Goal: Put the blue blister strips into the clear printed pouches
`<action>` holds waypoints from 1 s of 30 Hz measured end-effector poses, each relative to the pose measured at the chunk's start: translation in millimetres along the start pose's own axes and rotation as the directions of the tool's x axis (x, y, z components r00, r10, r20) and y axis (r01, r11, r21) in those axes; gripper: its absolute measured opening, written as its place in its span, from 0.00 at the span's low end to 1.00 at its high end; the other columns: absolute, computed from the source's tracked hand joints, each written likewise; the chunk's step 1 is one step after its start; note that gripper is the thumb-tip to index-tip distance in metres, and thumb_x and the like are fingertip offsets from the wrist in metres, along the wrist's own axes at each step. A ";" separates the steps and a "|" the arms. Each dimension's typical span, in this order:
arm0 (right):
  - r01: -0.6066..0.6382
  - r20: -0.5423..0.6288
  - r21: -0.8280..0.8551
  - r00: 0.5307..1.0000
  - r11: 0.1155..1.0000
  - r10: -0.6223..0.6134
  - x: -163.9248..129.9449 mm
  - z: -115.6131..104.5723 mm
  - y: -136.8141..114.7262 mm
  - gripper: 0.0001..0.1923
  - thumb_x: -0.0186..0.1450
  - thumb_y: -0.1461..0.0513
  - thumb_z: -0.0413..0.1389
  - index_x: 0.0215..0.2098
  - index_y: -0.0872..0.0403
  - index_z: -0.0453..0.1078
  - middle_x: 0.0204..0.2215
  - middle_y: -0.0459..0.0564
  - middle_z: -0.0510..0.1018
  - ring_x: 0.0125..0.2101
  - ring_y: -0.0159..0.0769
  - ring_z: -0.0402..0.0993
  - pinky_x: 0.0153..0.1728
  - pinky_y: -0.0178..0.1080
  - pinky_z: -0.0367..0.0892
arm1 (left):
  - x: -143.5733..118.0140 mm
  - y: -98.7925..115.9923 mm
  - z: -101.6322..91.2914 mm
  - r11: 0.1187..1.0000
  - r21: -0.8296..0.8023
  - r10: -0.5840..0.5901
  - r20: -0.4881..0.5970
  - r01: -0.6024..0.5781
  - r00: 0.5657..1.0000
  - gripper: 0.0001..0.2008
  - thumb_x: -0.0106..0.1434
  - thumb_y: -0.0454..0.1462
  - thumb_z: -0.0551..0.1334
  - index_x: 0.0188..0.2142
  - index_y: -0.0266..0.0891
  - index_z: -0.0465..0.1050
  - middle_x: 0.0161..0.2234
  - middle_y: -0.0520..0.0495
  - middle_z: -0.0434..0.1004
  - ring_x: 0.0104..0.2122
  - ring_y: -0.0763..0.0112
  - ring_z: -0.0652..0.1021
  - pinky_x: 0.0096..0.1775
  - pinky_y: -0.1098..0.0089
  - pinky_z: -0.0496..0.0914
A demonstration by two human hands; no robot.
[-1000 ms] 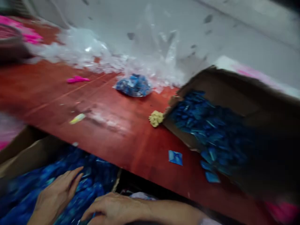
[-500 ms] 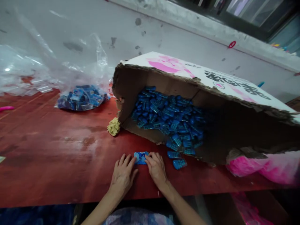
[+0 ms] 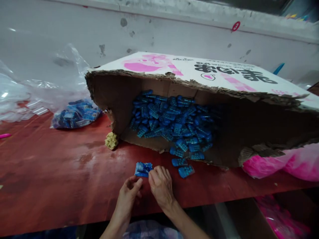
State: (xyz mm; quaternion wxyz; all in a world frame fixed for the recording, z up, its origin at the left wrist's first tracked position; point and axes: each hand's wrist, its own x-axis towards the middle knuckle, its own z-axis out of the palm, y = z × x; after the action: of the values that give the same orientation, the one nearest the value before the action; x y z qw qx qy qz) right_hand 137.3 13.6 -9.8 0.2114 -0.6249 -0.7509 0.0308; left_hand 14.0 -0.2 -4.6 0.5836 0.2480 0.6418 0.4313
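Fingers (image 3: 152, 176) pinching blue packet (image 3: 143, 168), torn box (image 3: 174, 146) holding blue packs (image 3: 171, 121)

Both hands, left (image 3: 128, 196) and right (image 3: 160, 186), have lifted the blue packet (image 3: 143, 168) off the red table (image 3: 62, 179).

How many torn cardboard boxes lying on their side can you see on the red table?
1: the torn brown cardboard box lies on its side at the right of the red table, spilling small blue packets. Other boxes may sit out of view.
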 end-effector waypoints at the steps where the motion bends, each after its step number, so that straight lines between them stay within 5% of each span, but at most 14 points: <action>1: 0.013 -0.012 0.038 1.000 0.999 -0.013 -3.3 -5.5 -1.6 0.10 0.64 0.66 0.47 0.26 0.52 0.65 0.27 0.46 0.69 0.30 0.35 0.63 0.32 0.37 0.55 | -0.3 -0.6 2.4 0.996 -0.058 -0.066 0.053 0.069 0.996 0.25 0.39 0.48 0.68 0.34 0.37 0.66 0.19 0.54 0.71 0.13 0.78 0.66 0.14 0.76 0.57; 4: 0.056 -0.042 0.188 0.998 0.981 -0.049 -10.8 -18.3 -6.3 0.11 0.64 0.66 0.47 0.25 0.52 0.66 0.28 0.46 0.69 0.31 0.35 0.64 0.34 0.37 0.57 | -0.4 0.5 8.7 0.965 -0.213 -0.117 0.160 0.150 0.980 0.18 0.39 0.44 0.69 0.26 0.35 0.69 0.15 0.56 0.67 0.14 0.80 0.66 0.16 0.78 0.57; 7: -0.115 -0.024 0.491 0.989 0.863 0.146 -10.7 -20.5 -6.8 0.07 0.62 0.64 0.49 0.37 0.51 0.67 0.36 0.49 0.70 0.37 0.35 0.66 0.39 0.36 0.61 | -1.5 4.5 13.9 0.933 -0.316 -0.122 0.181 0.175 0.976 0.15 0.40 0.41 0.70 0.26 0.34 0.71 0.15 0.55 0.69 0.16 0.80 0.68 0.18 0.78 0.59; 9: -0.331 0.160 0.735 0.933 0.591 0.324 -7.3 -16.7 -4.1 0.13 0.58 0.62 0.53 0.42 0.53 0.65 0.36 0.49 0.71 0.36 0.35 0.68 0.38 0.35 0.63 | -2.4 6.2 17.3 0.919 -0.346 -0.126 0.198 0.190 0.972 0.15 0.39 0.40 0.70 0.26 0.35 0.71 0.17 0.53 0.71 0.16 0.78 0.70 0.18 0.77 0.60; 11: -0.484 0.377 0.820 0.858 0.306 0.348 -3.6 -12.1 0.0 0.09 0.57 0.59 0.53 0.35 0.55 0.66 0.26 0.45 0.71 0.27 0.32 0.67 0.29 0.33 0.63 | -2.9 6.3 20.6 0.919 -0.349 -0.116 0.203 0.183 0.972 0.15 0.39 0.39 0.70 0.25 0.35 0.71 0.16 0.53 0.72 0.16 0.77 0.70 0.17 0.77 0.60; 13: -0.545 0.476 0.815 0.823 0.196 0.311 -1.6 -9.5 4.1 0.11 0.59 0.56 0.49 0.25 0.55 0.63 0.18 0.41 0.64 0.19 0.27 0.61 0.22 0.31 0.59 | -2.6 5.1 23.0 0.930 -0.331 -0.099 0.200 0.162 0.975 0.14 0.37 0.40 0.70 0.22 0.35 0.70 0.14 0.53 0.70 0.15 0.76 0.70 0.16 0.76 0.60; 22: -0.485 0.385 0.801 0.867 0.352 0.318 -12.1 -2.1 4.3 0.13 0.61 0.57 0.47 0.21 0.53 0.55 0.17 0.38 0.60 0.20 0.26 0.56 0.21 0.28 0.55 | 4.3 -6.2 27.7 0.980 -0.190 -0.056 0.058 0.066 0.997 0.14 0.35 0.42 0.70 0.17 0.35 0.70 0.12 0.52 0.69 0.13 0.73 0.69 0.17 0.73 0.63; 26: -0.480 0.379 0.797 0.870 0.366 0.315 -11.0 2.4 5.9 0.13 0.64 0.55 0.43 0.23 0.52 0.53 0.18 0.39 0.60 0.20 0.27 0.60 0.20 0.29 0.56 | 6.2 -7.0 32.6 0.972 -0.210 -0.079 0.125 0.104 0.989 0.16 0.36 0.45 0.69 0.17 0.35 0.70 0.12 0.49 0.71 0.13 0.73 0.69 0.18 0.72 0.64; 30: -0.433 0.310 0.687 0.901 0.584 0.304 -8.1 -14.1 10.9 0.16 0.64 0.58 0.44 0.20 0.53 0.54 0.17 0.39 0.60 0.21 0.28 0.59 0.22 0.30 0.55 | 7.8 -3.3 29.9 0.962 -0.214 -0.126 0.202 0.170 0.971 0.19 0.32 0.45 0.71 0.18 0.34 0.70 0.13 0.47 0.72 0.13 0.72 0.70 0.15 0.74 0.61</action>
State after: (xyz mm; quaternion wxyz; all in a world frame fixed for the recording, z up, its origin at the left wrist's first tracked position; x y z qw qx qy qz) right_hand 153.4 5.2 -2.6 0.3749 -0.6217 -0.5400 0.4258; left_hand 41.9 12.5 -10.0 0.6965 0.1693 0.5470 0.4325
